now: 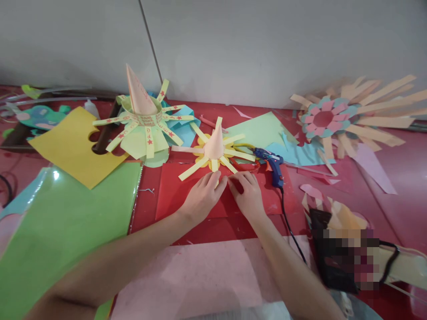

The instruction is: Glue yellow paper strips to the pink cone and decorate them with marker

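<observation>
A small paper sun shape point(203, 154) lies in the middle, with pale yellow strips spreading from a yellow scalloped base and a pink paper cone point(214, 144) standing upright on it. My left hand point(204, 198) is closed at the near side, its fingertips pinching a front paper strip point(215, 167). Beside it, my right hand point(247, 194) has its fingers curled together near another strip's end; what they hold is hidden. Just right of the sun shape lies a blue glue gun point(272, 163), its black cord running toward me. Under both hands is a red sheet point(173, 191).
A larger cone-topped paper piece point(145, 118) stands at left behind a yellow sheet point(75, 146). Green sheets point(83, 213) lie at left, pink paper point(200, 275) in front. A strip flower point(323, 120) leans on the wall at right. Yellow-handled pliers point(245, 146) lie beside the glue gun.
</observation>
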`<state>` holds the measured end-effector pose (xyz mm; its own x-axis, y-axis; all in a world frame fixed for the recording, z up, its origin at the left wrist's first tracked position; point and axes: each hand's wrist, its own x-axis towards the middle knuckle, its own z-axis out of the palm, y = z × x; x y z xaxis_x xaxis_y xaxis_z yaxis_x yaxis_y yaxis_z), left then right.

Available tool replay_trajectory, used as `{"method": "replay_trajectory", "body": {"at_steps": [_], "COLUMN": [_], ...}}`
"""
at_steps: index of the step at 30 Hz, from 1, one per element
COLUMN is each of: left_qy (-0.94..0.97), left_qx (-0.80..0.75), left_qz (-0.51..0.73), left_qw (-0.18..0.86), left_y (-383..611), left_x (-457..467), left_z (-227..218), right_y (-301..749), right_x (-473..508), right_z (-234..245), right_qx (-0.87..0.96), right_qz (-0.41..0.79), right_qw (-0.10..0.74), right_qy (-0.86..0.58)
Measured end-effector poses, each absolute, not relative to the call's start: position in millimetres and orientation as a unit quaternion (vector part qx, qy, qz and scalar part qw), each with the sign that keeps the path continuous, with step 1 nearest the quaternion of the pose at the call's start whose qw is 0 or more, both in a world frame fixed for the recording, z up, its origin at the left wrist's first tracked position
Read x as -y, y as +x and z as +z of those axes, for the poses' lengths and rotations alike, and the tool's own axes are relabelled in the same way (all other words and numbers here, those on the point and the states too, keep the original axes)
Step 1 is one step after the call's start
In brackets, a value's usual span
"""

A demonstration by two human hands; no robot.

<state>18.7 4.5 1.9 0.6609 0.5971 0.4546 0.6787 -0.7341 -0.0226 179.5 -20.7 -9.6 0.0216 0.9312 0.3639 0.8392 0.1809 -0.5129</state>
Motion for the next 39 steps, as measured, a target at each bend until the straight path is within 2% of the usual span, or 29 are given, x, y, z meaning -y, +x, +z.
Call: {"method": "replay_trajectory", "body": {"at_steps": [11, 16, 25, 39], "left_qy": [-0.900, -0.885, -0.897, -0.896], "left_qx": [0.377, 0.432, 0.438, 0.433], "left_qz": [-0.200, -0.154, -0.059, -0.097], "left_qw": [0.093, 0.076, 0.006, 0.013], "left_y": [20.2, 22.8, 22.8, 20.7], "left_x": [-4.4, -0.9, -0.9, -5.0], "left_z": [-1.0, -4.6, 0.1, -1.6], "right_y": [179.6, 179.6, 180.3, 180.8], "right_x": [20.2, 20.5, 20.3, 20.4], "right_z": [-7.6, -7.3, -10.5, -10.2], "right_qx": [0.699, 0.702, 0.707, 0.702], "right_qz": [0.073, 0.072, 0.070, 0.080], "right_qw": [0.328, 0.332, 0.333, 0.334], "right_qy": [-0.631, -0.626, -0.621, -0.624]}}
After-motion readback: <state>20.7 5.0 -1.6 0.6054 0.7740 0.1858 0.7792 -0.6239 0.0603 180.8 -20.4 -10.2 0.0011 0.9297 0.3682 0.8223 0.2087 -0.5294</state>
